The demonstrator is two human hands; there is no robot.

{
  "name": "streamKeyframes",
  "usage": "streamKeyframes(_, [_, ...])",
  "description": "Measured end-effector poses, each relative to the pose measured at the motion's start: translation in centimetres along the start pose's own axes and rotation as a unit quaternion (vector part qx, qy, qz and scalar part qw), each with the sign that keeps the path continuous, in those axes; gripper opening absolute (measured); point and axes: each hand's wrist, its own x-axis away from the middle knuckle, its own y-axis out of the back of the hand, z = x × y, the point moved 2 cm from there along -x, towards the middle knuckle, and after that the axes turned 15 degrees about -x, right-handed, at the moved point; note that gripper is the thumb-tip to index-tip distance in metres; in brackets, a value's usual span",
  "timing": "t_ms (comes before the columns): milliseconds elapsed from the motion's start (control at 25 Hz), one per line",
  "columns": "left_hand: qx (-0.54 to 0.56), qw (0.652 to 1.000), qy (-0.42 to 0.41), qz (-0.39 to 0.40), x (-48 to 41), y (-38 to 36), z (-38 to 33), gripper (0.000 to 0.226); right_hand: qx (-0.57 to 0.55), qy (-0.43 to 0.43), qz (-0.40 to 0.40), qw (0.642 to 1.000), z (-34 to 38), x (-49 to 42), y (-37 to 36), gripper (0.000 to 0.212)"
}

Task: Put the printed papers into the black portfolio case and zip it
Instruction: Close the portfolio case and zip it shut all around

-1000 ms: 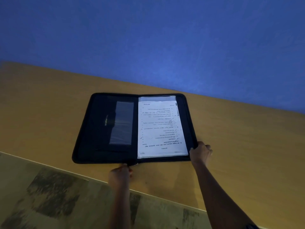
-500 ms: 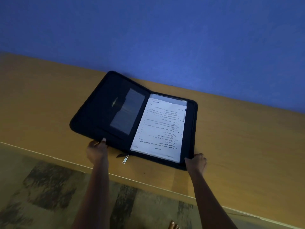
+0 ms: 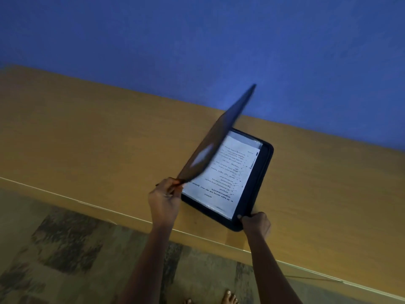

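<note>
While the left hand (image 3: 164,199) pinches the raised cover (image 3: 215,141) and the right hand (image 3: 256,222) grips the portfolio case (image 3: 262,172) corner on the table (image 3: 87,132), the printed papers (image 3: 221,176) lie inside, so lower it squarely, edges aligned.

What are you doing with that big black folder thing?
A person is closing a black portfolio case on a wooden table. The left hand swings the cover up and over, while the right hand grips the near corner. The printed papers lie inside. It is not shut or zipped yet.
</note>
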Motion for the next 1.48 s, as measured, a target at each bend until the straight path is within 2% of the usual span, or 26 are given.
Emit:
streamKeyframes(80, [-0.102, 0.99, -0.09, 0.025, 1.9, -1.1, -0.7, 0.019, -0.008, -0.008, -0.002, 1.0, -0.1, 0.5, -0.1, 0.032])
streamKeyframes(120, [-0.13, 0.984, -0.111, 0.05, 2.8, -1.6, -0.8, 0.02, -0.015, -0.012, -0.005, 1.0, 0.0, 0.6, 0.0, 0.03])
streamKeyframes(280, [-0.197, 0.966, -0.113, 0.123, 4.8, -3.1, -0.3, 0.024, -0.012, -0.006, -0.024, 1.0, -0.1, 1.1, 0.2, 0.01])
streamKeyframes(560, [-0.25, 0.944, -0.153, 0.151, 4.9, -3.3, -0.5, 0.028, -0.125, -0.019, -0.069, 0.99, -1.8, 2.0, 0.6, 0.024])
streamKeyframes(720, [-0.276, 0.931, -0.153, 0.18, 4.7, -3.1, 0.4, 0.018, -0.212, -0.05, -0.095, 0.971, -3.4, 3.0, -0.2, 0.019])
streamKeyframes(840, [-0.29, 0.932, -0.154, 0.153, 3.9, -1.9, 1.7, 0.031, -0.245, -0.055, -0.128, 0.959, -3.6, 3.6, -0.6, 0.019])
streamKeyframes(920, [-0.33, 0.924, -0.144, 0.132, 2.3, -0.7, 2.8, 0.044, -0.263, -0.025, -0.174, 0.949, -3.0, 4.2, -0.4, 0.02])
streamKeyframes(1000, [-0.38, 0.909, -0.111, 0.132, 0.1, 0.4, 4.3, 0.051, -0.26, 0.084, -0.198, 0.941, -1.6, 5.2, -0.7, 0.018])
streamKeyframes(1080, [-0.413, 0.891, -0.1, 0.162, -1.9, 1.0, 5.8, 0.047, -0.244, 0.179, -0.145, 0.942, 0.2, 6.8, -2.3, 0.012])
streamKeyframes(1200, [-0.421, 0.873, -0.123, 0.215, -3.8, 1.1, 7.0, 0.034, -0.209, 0.244, -0.022, 0.947, 2.4, 9.2, -6.7, 0.006])
streamKeyframes(1280, [-0.417, 0.872, -0.141, 0.215, -4.6, 1.2, 7.2, 0.027, -0.166, 0.246, 0.04, 0.954, 3.2, 10.3, -9.8, 0.008])
streamKeyframes(1480, [-0.385, 0.883, -0.163, 0.213, -5.0, 1.7, 7.9, 0.021, -0.029, 0.219, 0.119, 0.968, 4.0, 11.8, -15.1, 0.018])
